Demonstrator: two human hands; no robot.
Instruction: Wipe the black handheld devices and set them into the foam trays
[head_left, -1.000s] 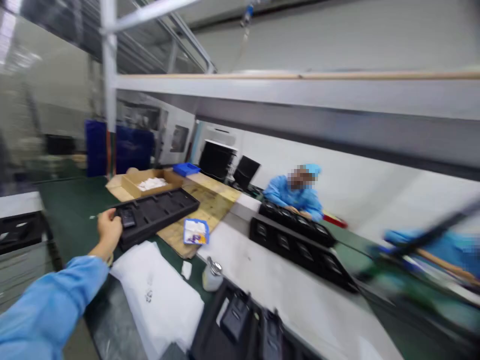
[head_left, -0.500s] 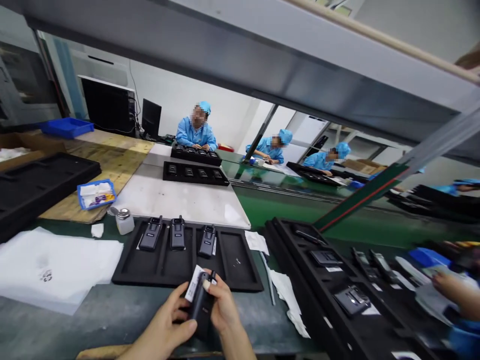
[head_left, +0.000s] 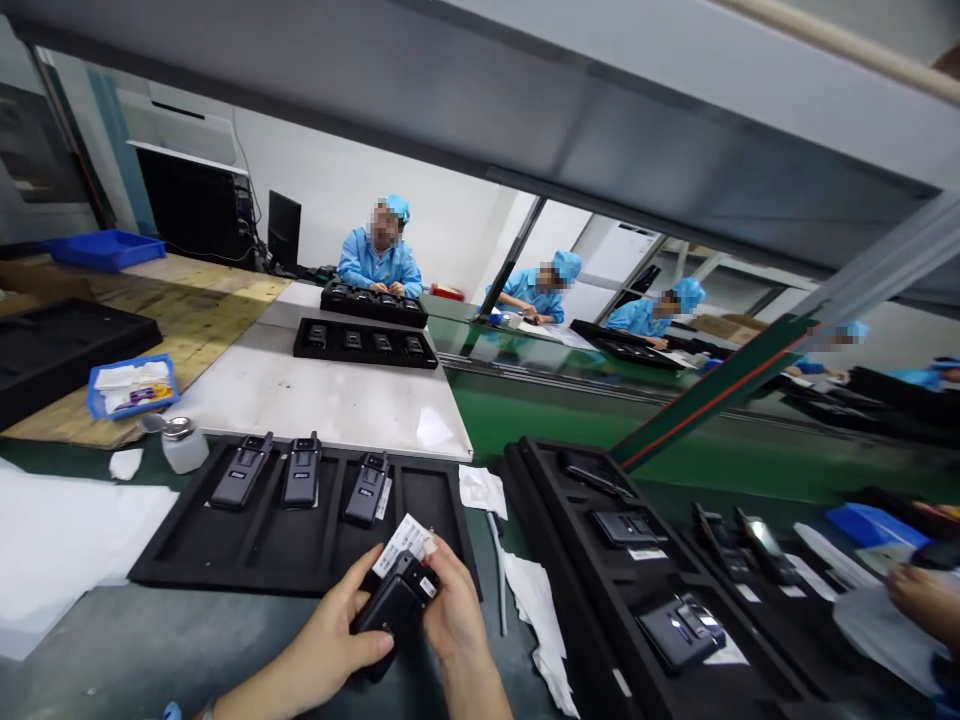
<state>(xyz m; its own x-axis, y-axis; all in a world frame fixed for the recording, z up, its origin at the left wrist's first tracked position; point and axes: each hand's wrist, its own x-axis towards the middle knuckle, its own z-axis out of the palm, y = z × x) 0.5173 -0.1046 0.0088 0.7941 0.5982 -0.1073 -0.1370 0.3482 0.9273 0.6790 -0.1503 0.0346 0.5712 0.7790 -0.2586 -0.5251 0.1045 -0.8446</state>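
Single head-worn camera, looking forward and down over the bench; wide-angle, frame rolled slightly. Nearest: the left hand (head_left: 326, 625) and right hand (head_left: 457, 610), close up at the bottom edge. Just beyond, a black foam tray (head_left: 225, 572). Mid-frame, a green conveyor belt (head_left: 570, 440). Well off, facing the lens, a seated co-worker (head_left: 379, 262).

"Can you read any words here?"

"No. The paper tag (head_left: 403, 543) just above the left hand (head_left: 322, 628) has tiny print, but it is too small."

"And the black walkie-talkie (head_left: 395, 603)?"

"A little white sticker (head_left: 428, 587) sits on it, by the right hand (head_left: 457, 618). I can't read that."

"Past the hands?"

"The next walkie-talkie (head_left: 367, 489) in the tray (head_left: 180, 560) has a white tag (head_left: 383, 498) beside it. That's too small too."
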